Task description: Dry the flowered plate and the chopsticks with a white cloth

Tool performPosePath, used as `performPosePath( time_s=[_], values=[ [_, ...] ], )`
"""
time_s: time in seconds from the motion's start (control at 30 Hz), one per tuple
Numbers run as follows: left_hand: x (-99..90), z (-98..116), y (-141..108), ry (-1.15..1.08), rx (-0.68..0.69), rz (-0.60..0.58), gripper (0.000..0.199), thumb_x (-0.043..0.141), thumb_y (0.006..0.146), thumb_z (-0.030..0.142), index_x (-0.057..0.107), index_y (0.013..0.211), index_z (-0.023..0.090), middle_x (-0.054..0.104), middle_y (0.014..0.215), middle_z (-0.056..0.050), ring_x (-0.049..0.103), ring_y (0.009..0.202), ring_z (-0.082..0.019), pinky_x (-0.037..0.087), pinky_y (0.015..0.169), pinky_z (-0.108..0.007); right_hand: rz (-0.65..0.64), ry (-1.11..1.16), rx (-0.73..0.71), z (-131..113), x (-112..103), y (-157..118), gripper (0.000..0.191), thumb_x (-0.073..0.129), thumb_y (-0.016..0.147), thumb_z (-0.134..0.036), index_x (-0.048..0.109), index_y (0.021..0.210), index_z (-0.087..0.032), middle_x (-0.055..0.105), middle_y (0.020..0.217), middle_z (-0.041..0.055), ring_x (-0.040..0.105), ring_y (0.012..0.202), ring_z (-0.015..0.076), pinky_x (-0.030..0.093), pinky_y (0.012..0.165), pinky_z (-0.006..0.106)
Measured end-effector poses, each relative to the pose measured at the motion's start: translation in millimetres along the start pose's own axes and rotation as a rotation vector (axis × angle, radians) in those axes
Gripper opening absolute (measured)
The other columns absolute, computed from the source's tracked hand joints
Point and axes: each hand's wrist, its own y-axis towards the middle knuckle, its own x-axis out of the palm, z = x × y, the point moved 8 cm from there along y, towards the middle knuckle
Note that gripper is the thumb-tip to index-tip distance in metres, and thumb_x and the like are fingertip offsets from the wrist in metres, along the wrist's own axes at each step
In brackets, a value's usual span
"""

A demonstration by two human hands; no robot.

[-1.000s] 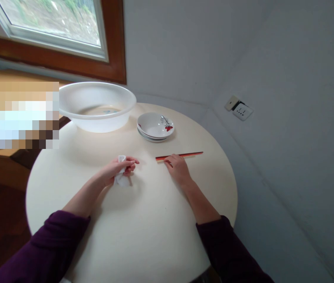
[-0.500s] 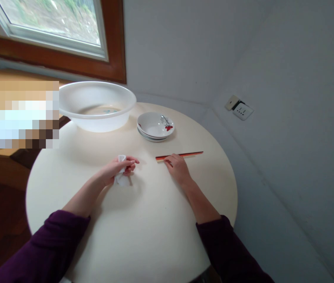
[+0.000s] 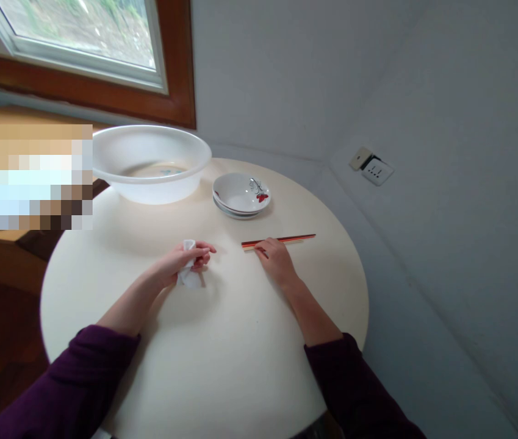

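Note:
My left hand point(image 3: 177, 261) is closed around a crumpled white tissue point(image 3: 191, 279), part of which hangs below the fingers to the tabletop. To its right, several chopsticks point(image 3: 302, 237) in dark red, orange-red and pale wood colours lie side by side on the table. My right hand point(image 3: 277, 263) rests over them, its fingers bent down and closed at the chopsticks. The fingers cover the middle of the bundle, so how many they grip cannot be made out.
The round white table point(image 3: 222, 366) carries a large translucent basin point(image 3: 158, 192) at the back left. Beside it are stacked white bowls point(image 3: 235, 194) with a red flower pattern. A wooden cabinet point(image 3: 2, 250) stands left; a wall with a socket point(image 3: 377, 171) is on the right.

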Motion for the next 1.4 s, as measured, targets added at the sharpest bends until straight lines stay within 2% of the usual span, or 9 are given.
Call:
performPosePath(
  time_s=[1.0, 1.4],
  values=[
    [1.2, 3.3, -0.8, 0.05, 0.02, 0.015, 0.023, 0.068, 0.066, 0.031, 0.062, 0.079, 0.013, 0.049, 0.058, 0.002, 0.038, 0.044, -0.005, 0.032, 0.042, -0.02, 0.0, -0.005, 0.003, 2.3, 2.9, 0.1, 0.014, 0.052, 0.081, -0.013, 0.064, 0.076, -0.019, 0.063, 0.079, 0.0048, 0.056, 0.079, 0.0184, 0.043, 0.075, 0.031],
    [0.3, 1.2, -0.9, -0.014, 0.002, 0.003, 0.022, 0.07, 0.066, 0.029, 0.064, 0.079, 0.012, 0.049, 0.058, 0.002, 0.039, 0.045, -0.005, 0.031, 0.042, -0.019, 0.015, 0.003, -0.004, 1.3, 1.4, 0.1, 0.012, 0.054, 0.08, -0.013, 0.064, 0.077, -0.019, 0.064, 0.079, 0.0053, 0.057, 0.079, 0.0189, 0.044, 0.076, 0.031]
  ],
)
